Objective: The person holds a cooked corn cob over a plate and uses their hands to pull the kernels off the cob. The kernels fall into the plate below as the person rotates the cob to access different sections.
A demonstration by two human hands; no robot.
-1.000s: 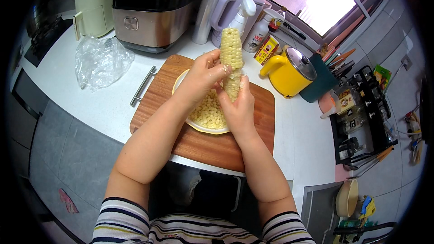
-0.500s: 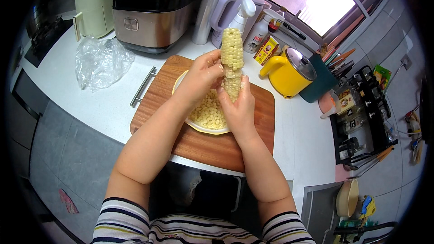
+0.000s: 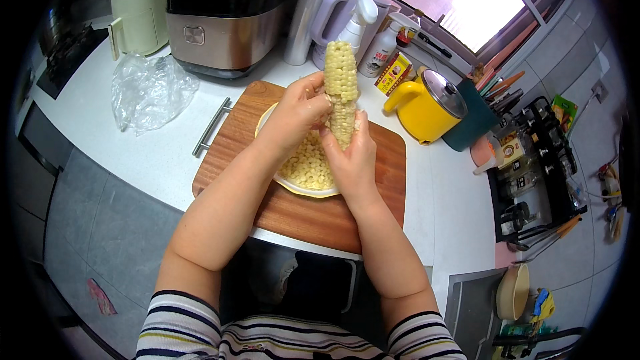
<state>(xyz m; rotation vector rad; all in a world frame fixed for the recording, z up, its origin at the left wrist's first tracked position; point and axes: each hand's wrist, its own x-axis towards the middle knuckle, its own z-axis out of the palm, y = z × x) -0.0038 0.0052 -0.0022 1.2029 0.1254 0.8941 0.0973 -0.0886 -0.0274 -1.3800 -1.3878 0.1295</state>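
Observation:
An ear of pale yellow corn [image 3: 341,73] stands nearly upright over a plate. Kernels cover its upper part, while the lower part is mostly stripped to the cob. My right hand [image 3: 353,160] wraps round the lower cob, thumb toward me. Curled fingers of my left hand [image 3: 303,107] press against the ear's left side, where the kernels give way to bare cob; what sits under the fingertips is hidden. Beneath my hands, the white plate with a yellow rim [image 3: 303,191] holds a heap of loose kernels [image 3: 308,167]. It rests on a wooden cutting board [image 3: 300,223].
A crumpled clear plastic bag [image 3: 150,93] lies left of the board. Behind stand a rice cooker [image 3: 220,33], a light green air fryer [image 3: 140,13] and a spray bottle [image 3: 360,17]. At right are a yellow electric pot [image 3: 427,110], a black spice rack [image 3: 533,167] and a sink [image 3: 470,313].
Almost nothing differs. The ear and the fingers of my left hand have shifted very slightly; both hands keep their places on the corn.

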